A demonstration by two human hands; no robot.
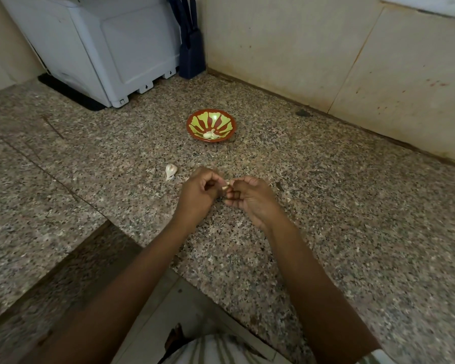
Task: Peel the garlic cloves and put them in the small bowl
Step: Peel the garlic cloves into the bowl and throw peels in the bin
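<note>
Pinching one small pale garlic clove (226, 187), my left hand (197, 191) and right hand (252, 198) both curl round it. I think it could slip out, well short of the red-and-green painted small bowl (189, 122).

Speckled granite counter (326, 206) meeting a stained, pale tiled wall (286, 48) at the rear. Back left: a white appliance (103, 43) standing on a black mat (66, 91), with a dark blue strapped object (192, 53) upright just beside it, in the corner. A dark fleck (303, 113) lies near the wall's base.
</note>
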